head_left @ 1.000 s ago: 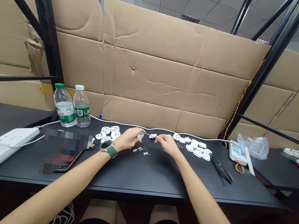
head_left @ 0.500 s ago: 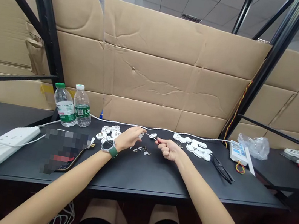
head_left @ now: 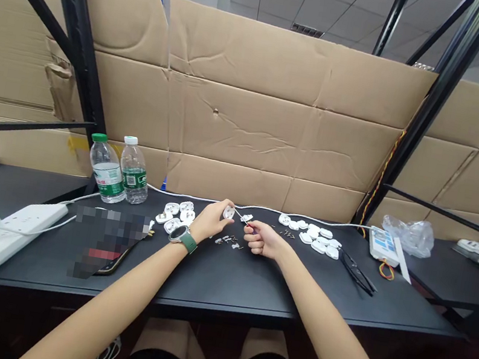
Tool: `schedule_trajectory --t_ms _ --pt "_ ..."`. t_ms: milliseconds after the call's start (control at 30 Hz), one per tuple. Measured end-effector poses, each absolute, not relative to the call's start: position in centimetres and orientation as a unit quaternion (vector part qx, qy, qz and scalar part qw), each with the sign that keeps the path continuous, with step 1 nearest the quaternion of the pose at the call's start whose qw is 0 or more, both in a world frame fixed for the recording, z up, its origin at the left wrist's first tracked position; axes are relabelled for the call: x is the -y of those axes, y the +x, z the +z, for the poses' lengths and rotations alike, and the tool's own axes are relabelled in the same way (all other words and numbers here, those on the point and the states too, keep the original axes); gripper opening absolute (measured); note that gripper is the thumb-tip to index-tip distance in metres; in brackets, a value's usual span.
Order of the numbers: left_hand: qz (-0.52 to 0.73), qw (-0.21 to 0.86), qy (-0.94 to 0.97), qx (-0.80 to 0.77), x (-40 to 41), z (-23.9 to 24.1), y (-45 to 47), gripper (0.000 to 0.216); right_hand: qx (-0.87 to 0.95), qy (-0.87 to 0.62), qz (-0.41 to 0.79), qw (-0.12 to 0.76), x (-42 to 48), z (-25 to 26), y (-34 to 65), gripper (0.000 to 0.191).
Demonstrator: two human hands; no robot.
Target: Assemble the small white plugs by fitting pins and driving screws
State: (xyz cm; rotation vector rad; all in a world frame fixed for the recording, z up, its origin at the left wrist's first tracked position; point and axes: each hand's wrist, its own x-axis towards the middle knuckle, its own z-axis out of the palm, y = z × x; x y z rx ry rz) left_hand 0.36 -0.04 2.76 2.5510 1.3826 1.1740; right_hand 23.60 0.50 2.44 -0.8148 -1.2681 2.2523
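Observation:
Between the fingertips of my left hand [head_left: 213, 222] is a small white plug housing [head_left: 229, 212], its inner side facing me. My right hand [head_left: 262, 240] is closed around a screwdriver [head_left: 239, 214]; its thin shaft points left, with the tip at the housing, and the fingers cover most of the handle. Behind the shaft lies another white piece with metal in it [head_left: 246, 218]. Small metal parts [head_left: 226, 239] are scattered on the black table just below my hands. Several white housings [head_left: 174, 208] lie left of my left hand, and several closed-looking white pieces [head_left: 318, 245] lie to the right.
Small brass-coloured pins [head_left: 289, 234] lie behind my right hand. Black tweezers [head_left: 358, 274] and a white meter-like box [head_left: 383, 246] are at the right. Two water bottles [head_left: 133, 177], a partly blurred phone [head_left: 116, 260] and a white power strip [head_left: 5, 235] occupy the left. Cardboard [head_left: 248, 126] stands behind.
My left hand has turned the housing so its inner side shows more. My right hand has shifted slightly left and now hides the red handle. The view has moved slightly.

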Motion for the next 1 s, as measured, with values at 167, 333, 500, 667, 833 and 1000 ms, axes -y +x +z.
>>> schedule_trajectory --t_ms 167,333,500,667,833,1000 --pt "0.349 0.041 0.8 -0.487 -0.7 2.0 -0.3 0.042 0.446 -0.293 0.804 0.261 -0.6 2.6 23.6 0.031" --pt "0.244 0.038 0.816 -0.522 -0.9 1.5 -0.3 0.059 0.452 -0.297 0.799 0.264 -0.7 2.5 23.8 0.028" --pt "0.213 -0.067 0.782 -0.582 -0.7 1.8 -0.6 0.047 0.455 -0.299 0.794 0.269 -0.7 2.4 23.7 0.029" --pt "0.216 -0.175 0.671 -0.687 -0.6 2.2 -2.6 0.041 0.454 -0.303 0.789 0.283 -0.9 2.3 23.8 0.03" --pt "0.17 -0.129 0.647 -0.732 -0.4 2.5 -4.1 0.043 0.459 -0.305 0.785 0.283 -1.0 2.1 23.9 0.031" --pt "0.162 -0.095 0.684 -0.705 -0.7 2.8 -4.1 0.042 0.46 -0.305 0.783 0.285 -1.1 2.1 23.9 0.031"
